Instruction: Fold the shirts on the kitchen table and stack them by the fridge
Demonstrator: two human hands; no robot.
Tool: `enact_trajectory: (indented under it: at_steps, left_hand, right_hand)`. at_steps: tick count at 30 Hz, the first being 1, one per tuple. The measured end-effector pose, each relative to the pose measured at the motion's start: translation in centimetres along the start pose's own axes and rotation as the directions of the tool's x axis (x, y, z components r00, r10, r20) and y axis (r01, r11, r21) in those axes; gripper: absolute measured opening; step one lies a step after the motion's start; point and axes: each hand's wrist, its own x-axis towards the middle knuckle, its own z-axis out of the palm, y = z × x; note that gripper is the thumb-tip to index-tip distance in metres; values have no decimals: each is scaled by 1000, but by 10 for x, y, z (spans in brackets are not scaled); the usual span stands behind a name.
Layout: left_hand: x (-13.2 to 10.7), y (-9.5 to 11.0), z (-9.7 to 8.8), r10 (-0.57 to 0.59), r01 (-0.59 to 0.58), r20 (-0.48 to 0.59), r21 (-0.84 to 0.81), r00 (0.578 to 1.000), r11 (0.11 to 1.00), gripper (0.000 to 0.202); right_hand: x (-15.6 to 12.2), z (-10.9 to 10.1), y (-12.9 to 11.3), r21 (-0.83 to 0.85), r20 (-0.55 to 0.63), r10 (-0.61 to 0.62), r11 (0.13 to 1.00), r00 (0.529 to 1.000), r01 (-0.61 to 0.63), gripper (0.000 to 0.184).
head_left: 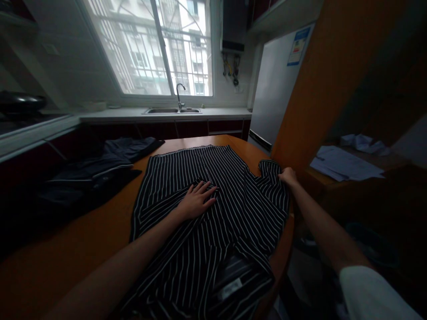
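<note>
A black shirt with white stripes (233, 195) lies spread over the wooden table, its hem toward the window and its collar with a pale label near me. My left hand (196, 201) rests flat on the middle of the shirt, fingers spread, over a folded-in sleeve. At the table's right edge, my right hand (288, 176) pinches the end of the other sleeve (270, 180), which is bent outward from the body of the shirt. The fingertips of that hand are partly hidden by the cloth.
Dark clothing (110, 164) lies on the left of the wooden table (66, 262). Beyond stand a counter with a sink (163, 111) and a fridge (278, 80). An orange pillar (316, 75) rises close to my right hand, with papers (343, 164) beside it.
</note>
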Motion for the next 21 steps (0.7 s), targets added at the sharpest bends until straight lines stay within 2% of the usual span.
enact_trajectory:
  at_steps: [3,6,9,11,12,13,14,15,17,18,19,20,21]
  left_hand:
    - [0,1,0,10,-10,-18,-21,1000,1000,59]
    - [-1,1,0,7,-8,-26,-41,1000,999,57]
    - [-1,1,3,13,-16,-50,-63,999,998,55]
    - [-2,2,5,15,-24,-124,-70,992,997,51]
    - [-1,2,5,13,-26,-180,-72,984,997,49]
    - [-1,2,5,5,-26,-245,-79,970,997,47]
    - [0,3,4,-11,-20,-306,-98,952,995,45]
    - [2,3,3,-36,-12,-355,-133,934,991,44]
    - [5,3,2,-123,22,-389,-254,913,967,47]
    - [7,3,1,-177,50,-375,-324,910,945,50]
    - [8,2,1,-229,81,-351,-388,908,918,52]
    - [10,1,2,-268,107,-324,-439,907,892,55]
    - [11,-1,2,-293,123,-305,-473,906,872,56]
  right_hand:
    - [-4,-1,-4,53,-28,-9,999,1000,10,30]
    - [-6,-6,-14,142,-74,-67,987,995,77,29]
    - [-16,-12,-38,242,-137,-170,949,976,200,39]
    - [-37,-15,-61,300,-223,-306,882,925,364,42]
    - [-53,-15,-73,314,-275,-403,820,873,478,41]
    - [-72,-14,-85,307,-322,-524,730,788,611,39]
    - [-94,-13,-97,274,-304,-657,633,690,724,38]
    - [-116,-11,-107,245,-245,-768,542,592,804,36]
    - [-156,-6,-123,263,-67,-912,375,405,889,31]
    - [-169,-4,-129,309,4,-941,323,338,895,29]
    - [-176,-1,-133,349,52,-953,298,299,889,27]
    - [-176,1,-137,380,74,-954,297,292,876,25]
    - [-170,3,-141,401,71,-946,319,318,859,24]
